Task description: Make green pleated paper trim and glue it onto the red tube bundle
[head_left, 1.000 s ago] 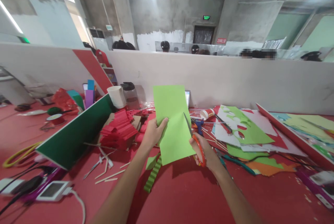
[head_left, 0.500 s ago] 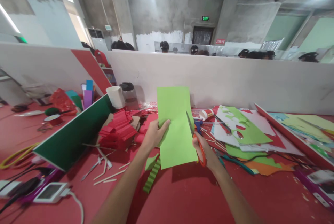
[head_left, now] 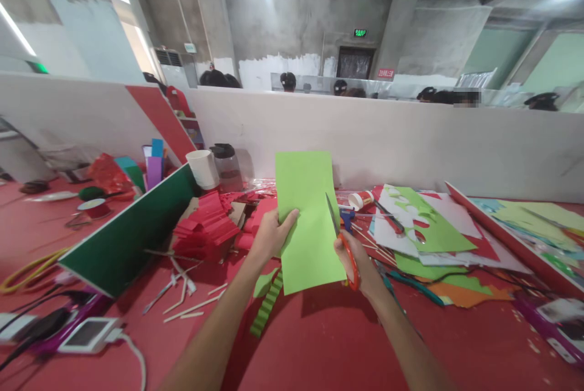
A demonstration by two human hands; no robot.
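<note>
Centrally, green sheet held above worktop, long axis near upright, between both hands: left hand pinches its left edge; right hand grips scissors, blade slanting near right edge.

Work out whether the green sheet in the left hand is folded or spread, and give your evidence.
Spread: the sheet shows one broad face, with no fold visible across it.
</note>
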